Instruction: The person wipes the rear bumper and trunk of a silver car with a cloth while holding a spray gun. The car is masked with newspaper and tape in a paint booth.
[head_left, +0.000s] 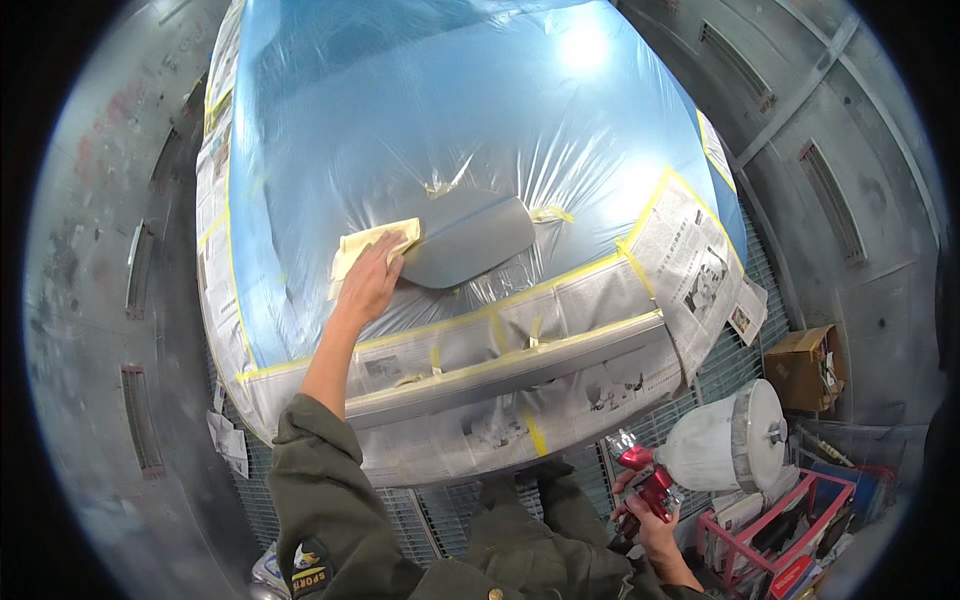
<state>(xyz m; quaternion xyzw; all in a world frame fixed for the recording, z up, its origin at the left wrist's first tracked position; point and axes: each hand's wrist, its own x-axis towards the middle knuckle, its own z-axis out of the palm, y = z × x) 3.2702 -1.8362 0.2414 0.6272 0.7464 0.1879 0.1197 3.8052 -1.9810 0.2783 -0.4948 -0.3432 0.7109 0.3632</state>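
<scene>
My left hand (370, 279) presses a folded yellow cloth (379, 238) against the left end of a grey rounded panel (476, 236). That panel rests on blue plastic masking film (420, 112) spread over a vehicle, with bits of yellow tape near its edges. Down at the lower right, my right hand (649, 517) grips a red spray gun (651, 480) by its handle. A whitish paint cup (716, 435) with a lid sits on the gun, tilted to the right. The gun's nozzle is close to the vehicle's papered lower edge.
Newspaper (694, 262) and yellow tape cover the vehicle's edges, around a bare grey strip (510, 367). Metal floor grating (442, 517) lies underfoot. To the right are a cardboard box (804, 367) and a red-framed rack (780, 525). Grey booth walls (847, 127) flank the vehicle.
</scene>
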